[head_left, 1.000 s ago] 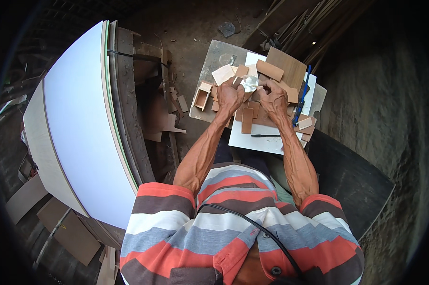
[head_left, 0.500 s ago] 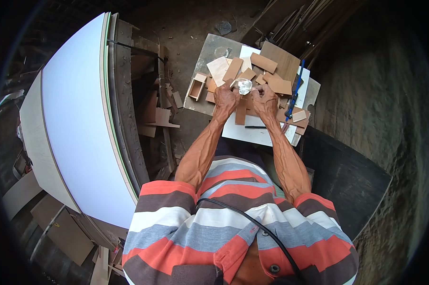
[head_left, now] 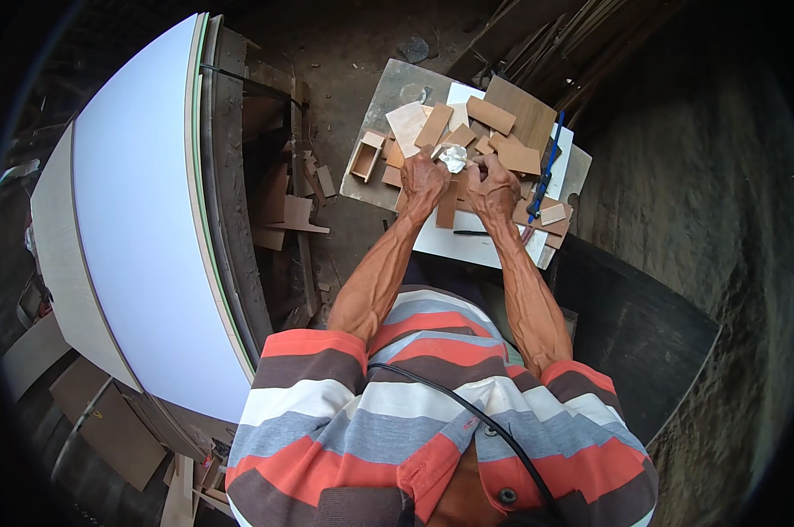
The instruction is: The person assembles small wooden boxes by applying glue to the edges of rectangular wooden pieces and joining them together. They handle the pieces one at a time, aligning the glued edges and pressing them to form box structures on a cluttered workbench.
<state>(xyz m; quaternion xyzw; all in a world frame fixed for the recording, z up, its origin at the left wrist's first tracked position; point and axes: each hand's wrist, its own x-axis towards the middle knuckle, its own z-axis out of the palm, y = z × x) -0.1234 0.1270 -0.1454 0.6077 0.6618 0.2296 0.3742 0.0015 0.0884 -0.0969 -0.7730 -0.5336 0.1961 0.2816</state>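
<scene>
Over the small worktable, both my hands are closed on either side of a crumpled, shiny white bundle [head_left: 453,158] that looks like thin plastic. My left hand [head_left: 424,182] has its fingers curled at the bundle's left edge; a small pale edge shows near its fingertips. My right hand [head_left: 494,188] pinches at the bundle's right side, its thumb and forefinger pressed together. What either hand grips is too small to tell. Brown wood offcuts [head_left: 491,115] lie heaped around the bundle. A small open wooden box [head_left: 366,158] stands left of my left hand.
A blue bar clamp [head_left: 547,171] lies along the table's right side. Below my hands, a black pen [head_left: 471,233] rests on a white board [head_left: 450,243]. Large white panels [head_left: 142,202] stand at my left. A dark board [head_left: 634,321] is at right; scrap wood [head_left: 287,211] lies between panels and table.
Both hands stay closed beside the white bundle. My left hand has shifted slightly right, and my right wrist has turned a little. The whole view has moved slightly.
</scene>
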